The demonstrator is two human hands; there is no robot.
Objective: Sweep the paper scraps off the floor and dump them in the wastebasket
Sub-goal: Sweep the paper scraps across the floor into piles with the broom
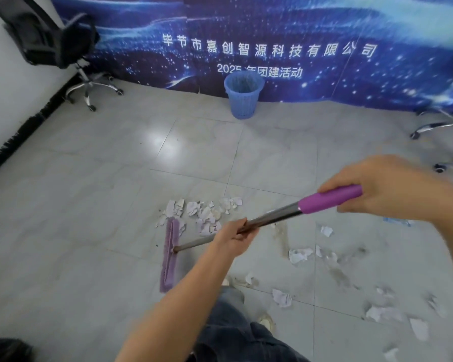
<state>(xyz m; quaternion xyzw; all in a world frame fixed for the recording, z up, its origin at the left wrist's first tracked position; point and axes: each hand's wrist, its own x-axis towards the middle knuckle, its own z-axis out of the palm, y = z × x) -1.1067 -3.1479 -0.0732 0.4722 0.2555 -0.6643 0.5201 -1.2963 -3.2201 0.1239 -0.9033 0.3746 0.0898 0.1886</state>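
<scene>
Left hand (pixel 233 237) grips broom shaft (pixel 272 220) midway; right hand (pixel 377 186) grips its purple end (pixel 324 201). Paper scraps (pixel 204 212) lie piled beside broom head (pixel 170 254), more scattered right; judged light, easily blown. Wastebasket (pixel 243 95) stands well apart

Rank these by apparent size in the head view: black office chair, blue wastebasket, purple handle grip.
Black office chair; blue wastebasket; purple handle grip. The grip sits nearest the camera, so it looks enlarged.
</scene>
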